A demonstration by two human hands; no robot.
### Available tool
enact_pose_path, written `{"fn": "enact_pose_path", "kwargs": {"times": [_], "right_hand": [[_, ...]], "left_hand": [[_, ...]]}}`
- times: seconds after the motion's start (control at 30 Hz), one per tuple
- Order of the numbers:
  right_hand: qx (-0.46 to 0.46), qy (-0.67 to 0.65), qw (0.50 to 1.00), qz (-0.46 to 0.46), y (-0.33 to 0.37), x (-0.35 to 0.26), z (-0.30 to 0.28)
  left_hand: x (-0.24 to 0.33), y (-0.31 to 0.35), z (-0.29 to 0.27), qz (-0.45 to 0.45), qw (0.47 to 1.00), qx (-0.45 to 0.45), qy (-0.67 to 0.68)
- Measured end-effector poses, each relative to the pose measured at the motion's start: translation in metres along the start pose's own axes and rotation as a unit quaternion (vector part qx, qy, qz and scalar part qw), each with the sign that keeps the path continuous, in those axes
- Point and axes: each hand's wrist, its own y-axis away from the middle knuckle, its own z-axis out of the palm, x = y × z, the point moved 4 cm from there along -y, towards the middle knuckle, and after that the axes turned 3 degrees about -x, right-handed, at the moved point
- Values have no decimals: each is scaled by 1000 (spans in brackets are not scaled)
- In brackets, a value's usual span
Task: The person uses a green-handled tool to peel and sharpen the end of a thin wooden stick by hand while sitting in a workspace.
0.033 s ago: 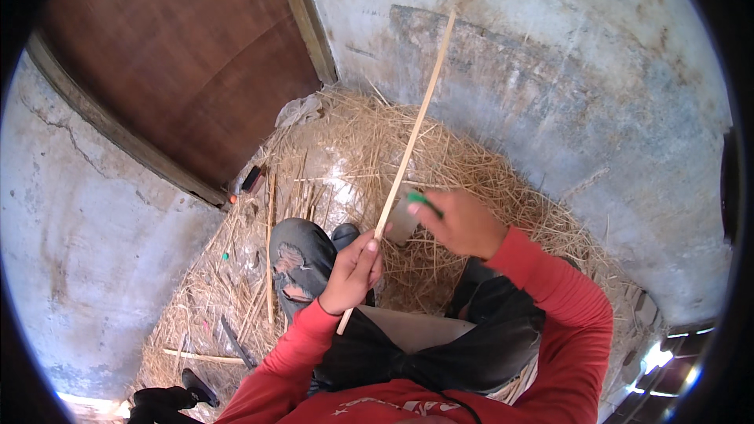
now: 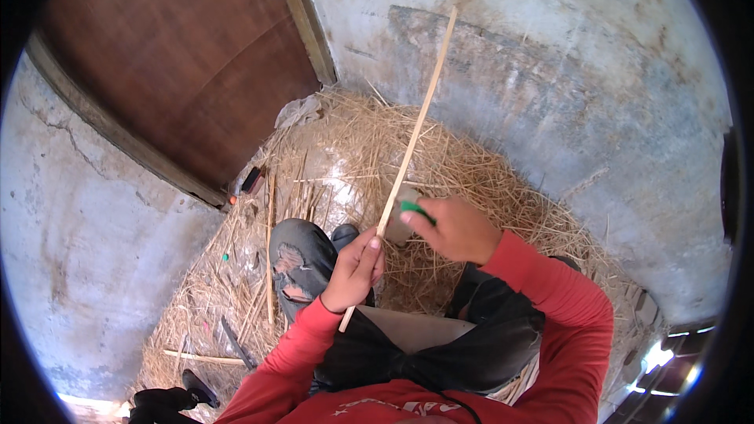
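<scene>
My left hand (image 2: 356, 268) is closed around the lower part of a long, pale strip of wood or bamboo (image 2: 413, 137). The strip slants up and away to the right, its short lower end sticking out below my fist. My right hand (image 2: 463, 230) grips a green-handled tool (image 2: 416, 210) close beside the strip, just above my left hand. A greyish, flat blade seems to extend from that handle, but it is blurred. Whether it touches the strip I cannot tell.
Straw-like shavings (image 2: 471, 165) cover the floor around my bent legs. To the left lie a dark long blade (image 2: 236, 343), a dark brush-like object (image 2: 253, 179) and loose strips (image 2: 272, 243). A brown door (image 2: 181, 55) and stained walls (image 2: 550, 71) enclose the corner. Someone's dark shoe (image 2: 200, 387) shows lower left.
My right hand and the green-handled tool have shifted slightly left and down, nearer to me. The strip and my left hand have barely moved.
</scene>
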Motion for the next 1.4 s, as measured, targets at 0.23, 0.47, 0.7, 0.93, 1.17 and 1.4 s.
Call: {"fn": "enact_pose_path", "kwargs": {"times": [0.23,0.47,0.7,0.93,1.17,1.4], "right_hand": [[-7,31,999,12,5,-3,5],[12,88,996,24,-5,13,10],[98,64,989,94,-25,51,-17],[118,107,977,140,-34,105,-20],[232,94,929,273,-14,188,-94],[358,97,865,336,44,271,-153]], "left_hand": [[-8,-17,10,-11,998,-5,66],[-8,-21,4,-32,995,4,89],[0,2,-3,-72,997,6,38],[-6,47,-2,-92,992,-30,76],[-16,125,-15,-167,981,-50,91],[-12,186,-47,-206,965,-5,165]]}}
